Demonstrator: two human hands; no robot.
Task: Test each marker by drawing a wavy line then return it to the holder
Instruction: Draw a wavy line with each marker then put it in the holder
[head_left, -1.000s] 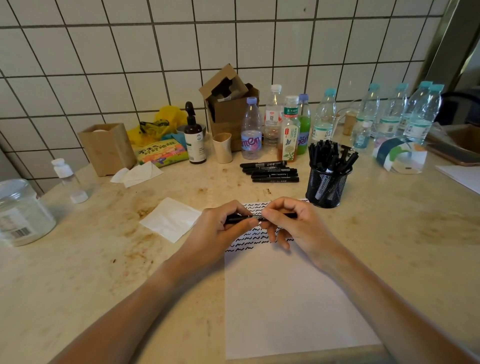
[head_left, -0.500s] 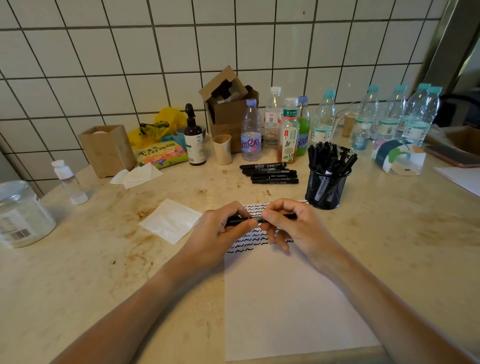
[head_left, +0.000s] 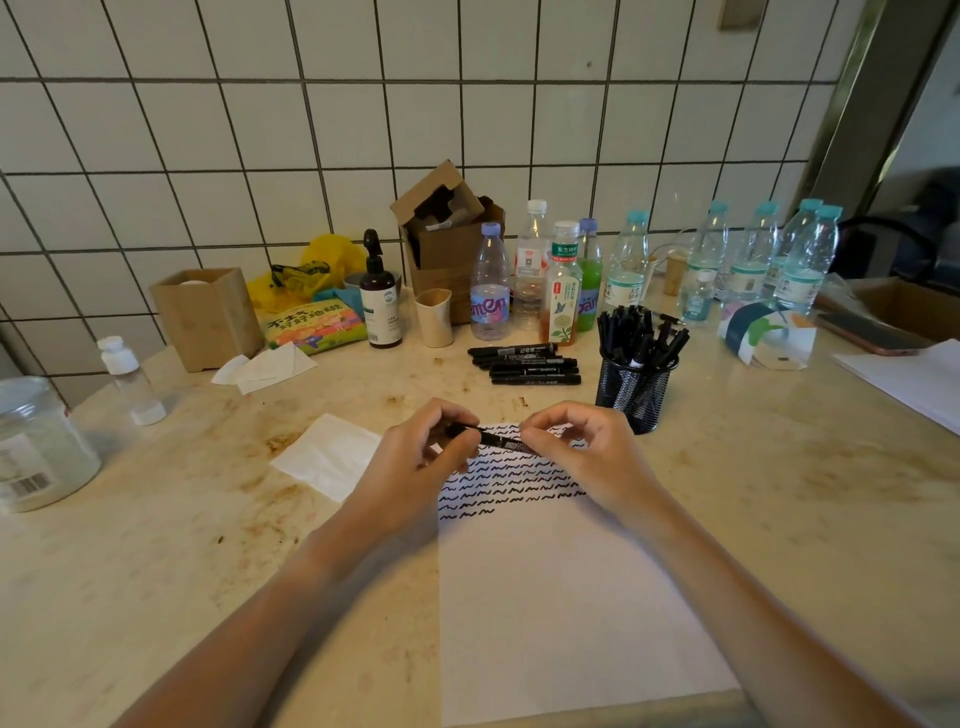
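- Fingers of both hands are curled in a pinch on one black marker (head_left: 501, 441), held level above the top of the paper (head_left: 571, 597): the left hand (head_left: 415, 467) grips the left end, the right hand (head_left: 582, 457) grips the right end.
- Whether the cap is on, coming off or going on cannot be told; the fingers hide both ends.
- Paper status: several rows of short wavy lines (head_left: 509, 483) fill the top part. The lowest row stops partway across. Most of the sheet below is blank. Judgement: many markers are already tested.
- Beyond the paper, five markers (head_left: 530, 358) lie side by side on the counter (head_left: 779, 493). Judgement: these are probably waiting for a test, though this cannot be confirmed.
- Right of them, the mesh holder (head_left: 635, 389) stands packed with markers, near the right hand.
- Remaining, by judgement: finish with the marker in hand, place it in the holder, then process the loose five.
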